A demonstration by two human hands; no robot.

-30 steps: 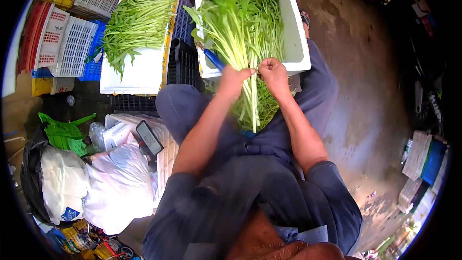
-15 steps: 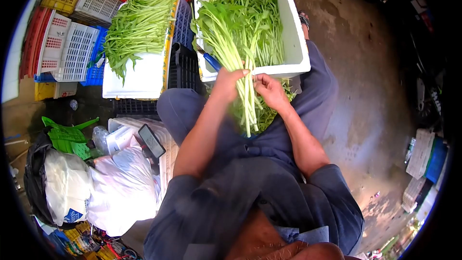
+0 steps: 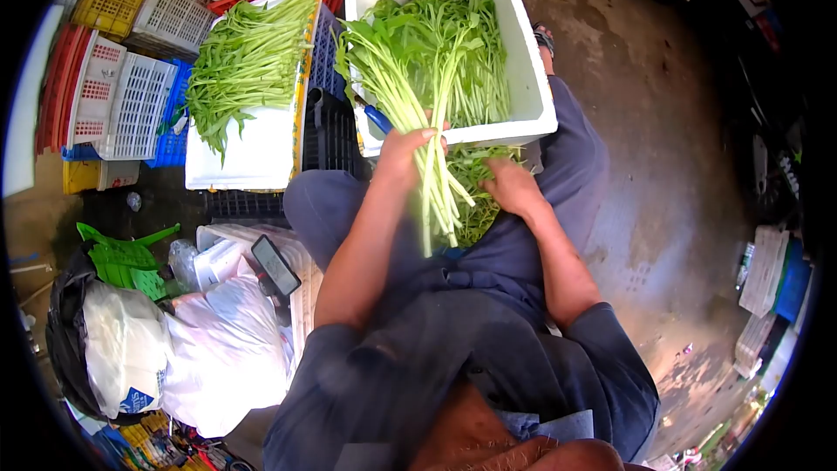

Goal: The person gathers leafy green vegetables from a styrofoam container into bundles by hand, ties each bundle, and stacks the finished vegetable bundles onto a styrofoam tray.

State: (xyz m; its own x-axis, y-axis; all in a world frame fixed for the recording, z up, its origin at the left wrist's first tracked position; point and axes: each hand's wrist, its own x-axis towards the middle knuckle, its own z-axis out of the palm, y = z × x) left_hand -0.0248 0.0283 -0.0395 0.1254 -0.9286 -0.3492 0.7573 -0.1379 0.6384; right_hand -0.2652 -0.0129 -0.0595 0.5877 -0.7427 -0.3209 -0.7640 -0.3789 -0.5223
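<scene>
A bunch of long green stems is wrapped in my left hand, its leaves spread over the white foam box. Against that hand, partly hidden by the stems, lies a blue-handled tool. My right hand is apart from the bunch, over the loose greens between my legs; its fingertips are curled down, and what they hold, if anything, is too small to tell. More leafy greens fill the foam box.
On the left, another foam box carries laid-out greens. Stacked crates stand beyond it. Below them are a phone, a green plastic piece and white bags. Motorbikes are at the right edge.
My right hand has moved away from the stems, down and to the right. The bunch has shifted left in my left hand, and its lower ends have fanned apart.
</scene>
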